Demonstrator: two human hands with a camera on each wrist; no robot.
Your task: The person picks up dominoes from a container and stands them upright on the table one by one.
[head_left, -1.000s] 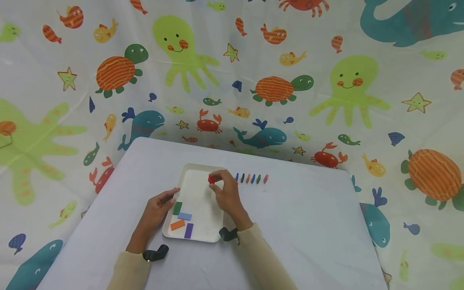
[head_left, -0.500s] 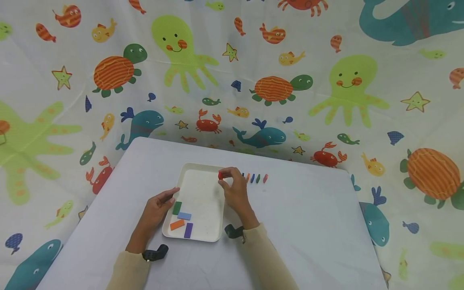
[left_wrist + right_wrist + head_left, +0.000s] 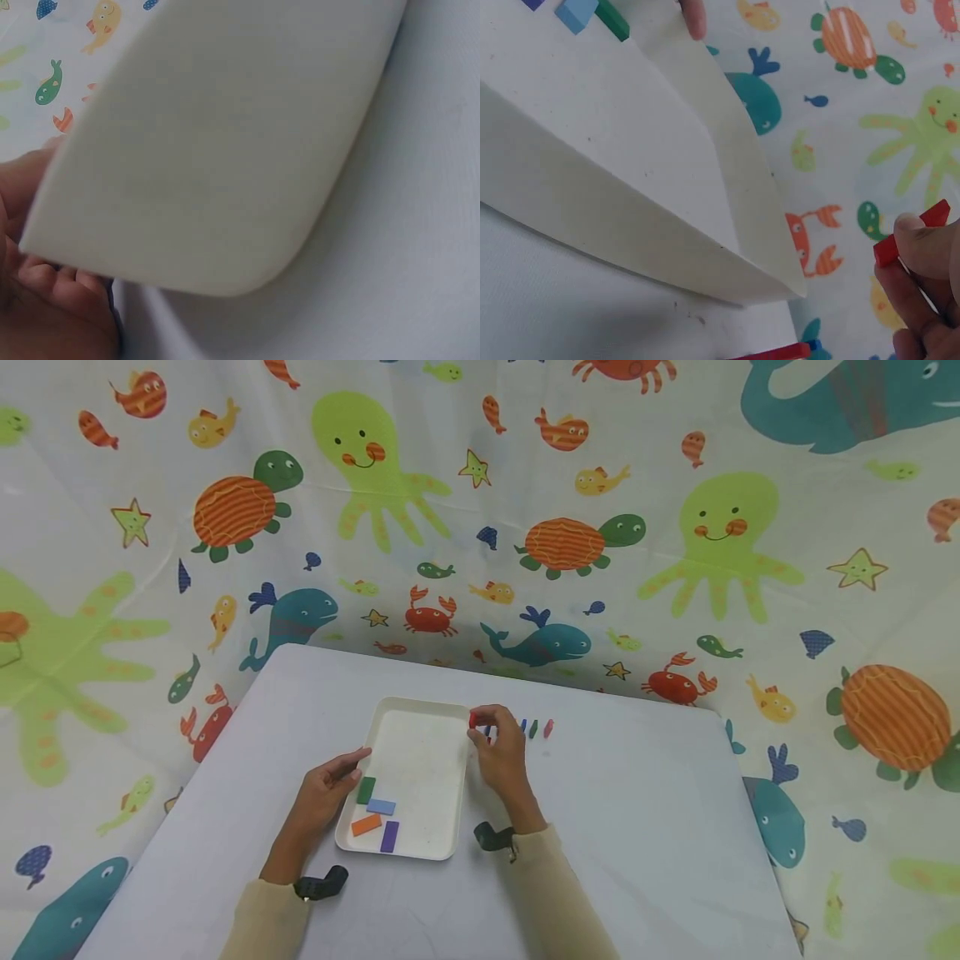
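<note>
My right hand pinches a small red block between thumb and fingers, just outside the tray's upper right rim. The block is long and narrow in the right wrist view. My left hand holds the left side of the white tray, one fingertip over its rim and other fingers curled outside the wall. Near the tray's lower left corner lie a green block, a light blue block, an orange block and a purple block.
Right of the tray, several thin blocks stand in a row, partly hidden by my right hand; a green one and a pinkish-red one show at its end. Another red block lies beside the tray. A cartoon-printed curtain hangs behind the white table.
My right hand has moved right with the red block, from over the tray to just past its right rim, covering part of the row. The left hand and tray stay put.
</note>
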